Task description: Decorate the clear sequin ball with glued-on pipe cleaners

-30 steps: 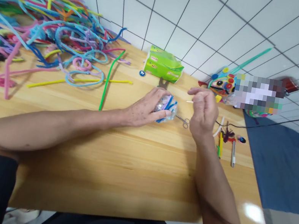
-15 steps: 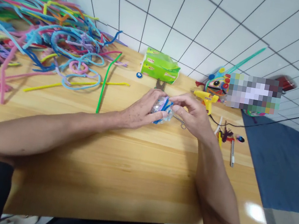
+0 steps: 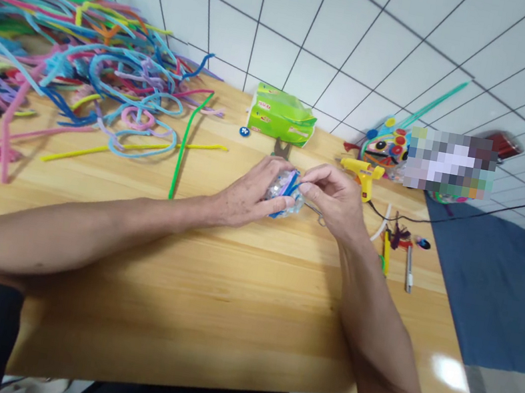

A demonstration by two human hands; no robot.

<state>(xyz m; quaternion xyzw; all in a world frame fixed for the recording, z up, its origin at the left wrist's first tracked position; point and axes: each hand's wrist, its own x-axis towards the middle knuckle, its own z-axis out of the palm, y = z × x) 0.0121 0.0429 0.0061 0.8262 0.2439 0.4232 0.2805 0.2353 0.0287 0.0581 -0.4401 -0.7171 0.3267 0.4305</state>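
My left hand (image 3: 259,190) is closed around a small clear plastic piece (image 3: 298,204), perhaps part of a bottle, with its thumb pressed along the near side. Blue pipe cleaner (image 3: 289,188) and a purple strand cross the front of the piece. At its right edge, the thumb and forefinger of my right hand (image 3: 333,199) pinch together on the end of the blue pipe cleaner; the tip itself is hidden. Just behind my left hand lie pliers (image 3: 282,148) with dark jaws, their handles covered. A thin metal tool with a loop (image 3: 321,220) lies partly under my right hand.
Many coloured pipe cleaners (image 3: 111,75) pile up on the left. A green tissue pack (image 3: 281,116) and blue button (image 3: 244,131) lie at the back. To the right are a yellow glue gun (image 3: 363,176) with its cord, a decorated craft (image 3: 383,147) and a utility knife (image 3: 410,270).
My right hand has shifted slightly left and its fingers have drawn closer together on the blue pipe cleaner. My left hand keeps the plastic piece in place.
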